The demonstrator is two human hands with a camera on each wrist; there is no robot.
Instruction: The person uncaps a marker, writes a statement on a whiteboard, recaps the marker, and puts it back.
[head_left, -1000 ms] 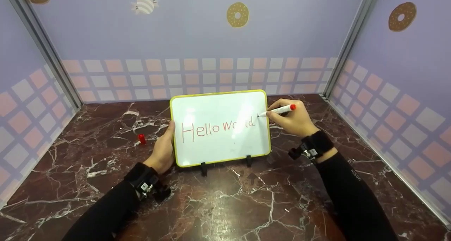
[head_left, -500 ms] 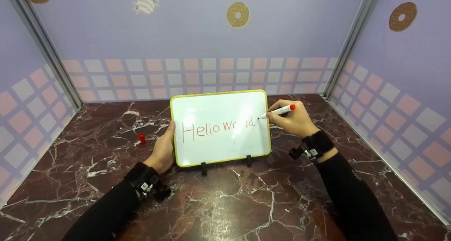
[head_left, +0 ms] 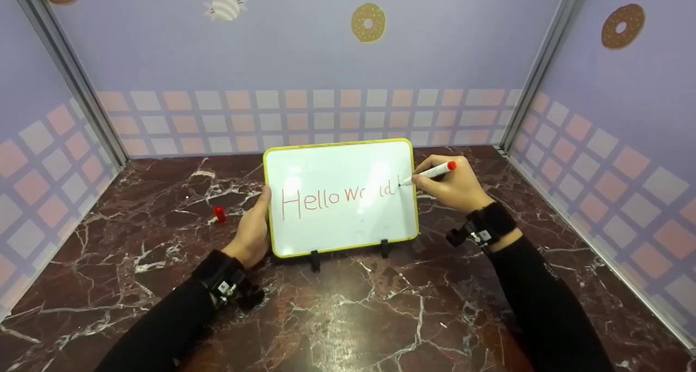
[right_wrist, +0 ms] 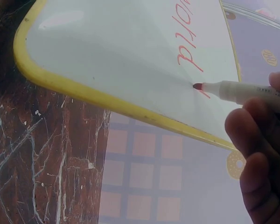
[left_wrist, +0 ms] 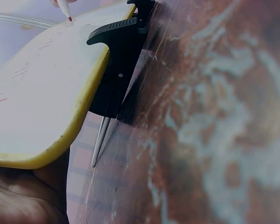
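A whiteboard (head_left: 331,228) with a yellow rim leans upright on a black stand (left_wrist: 113,70). Red handwriting across it reads "Hello World", followed by a short vertical stroke. My left hand (head_left: 252,235) grips the board's left edge, thumb along the side and the other fingers hidden behind. In my right hand (head_left: 452,186), a white marker (head_left: 437,170) with a red end is pinched between thumb and fingers. Its red tip (right_wrist: 198,86) is at the lower end of that stroke, right at the board's surface.
A red marker cap (head_left: 219,214) stands on the dark marbled table (head_left: 348,317), left of the board. Pale purple walls (head_left: 304,56) with pink and white squares enclose the back and both sides. Black stand clips (head_left: 315,260) jut out below the board.
The marker tip has moved slightly down, and a short red vertical stroke now shows after "World". My left hand and the board have stayed in place.
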